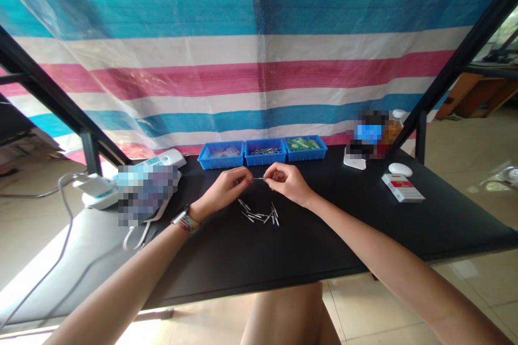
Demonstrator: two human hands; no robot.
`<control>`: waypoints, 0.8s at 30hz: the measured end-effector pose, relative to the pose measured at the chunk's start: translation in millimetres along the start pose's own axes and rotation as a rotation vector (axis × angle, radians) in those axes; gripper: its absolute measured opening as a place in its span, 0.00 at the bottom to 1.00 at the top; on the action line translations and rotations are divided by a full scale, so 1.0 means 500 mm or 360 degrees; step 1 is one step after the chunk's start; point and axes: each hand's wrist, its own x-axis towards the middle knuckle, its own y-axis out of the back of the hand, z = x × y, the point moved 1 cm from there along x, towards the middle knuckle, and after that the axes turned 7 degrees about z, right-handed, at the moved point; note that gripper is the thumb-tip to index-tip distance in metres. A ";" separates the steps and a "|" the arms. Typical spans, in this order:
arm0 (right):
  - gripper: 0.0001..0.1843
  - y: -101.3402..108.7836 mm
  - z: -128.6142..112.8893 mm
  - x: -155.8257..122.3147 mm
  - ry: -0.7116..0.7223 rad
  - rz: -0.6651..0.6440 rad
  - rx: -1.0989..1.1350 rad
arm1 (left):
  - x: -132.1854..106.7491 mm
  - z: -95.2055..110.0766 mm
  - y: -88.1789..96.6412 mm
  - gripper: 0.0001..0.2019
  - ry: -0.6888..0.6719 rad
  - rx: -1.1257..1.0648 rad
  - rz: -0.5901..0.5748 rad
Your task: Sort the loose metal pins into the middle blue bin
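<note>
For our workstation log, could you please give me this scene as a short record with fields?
Left hand: grip closed on one end of a thin metal piece
Right hand: grip closed on its other end
Nearer the person: loose metal pieces on the black table
Beyond hands: three blue trays in a row
Right side: red-and-white box

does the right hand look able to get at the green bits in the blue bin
Probably yes: the right hand is near their open-topped blue bin and nothing visibly blocks the green bits, though its fingers seem to pinch a thin piece.
</note>
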 end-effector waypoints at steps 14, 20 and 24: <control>0.14 -0.003 0.014 0.002 -0.0100 0.0070 0.0140 | -0.006 -0.002 -0.005 0.09 -0.0023 -0.0035 0.0111; 0.13 -0.004 0.008 0.001 -0.0135 0.0051 0.0154 | -0.005 -0.008 -0.008 0.12 0.0077 0.0024 0.0150; 0.11 -0.007 0.009 -0.002 -0.0156 0.0033 0.0228 | -0.005 -0.011 -0.013 0.15 0.0135 0.0014 0.0123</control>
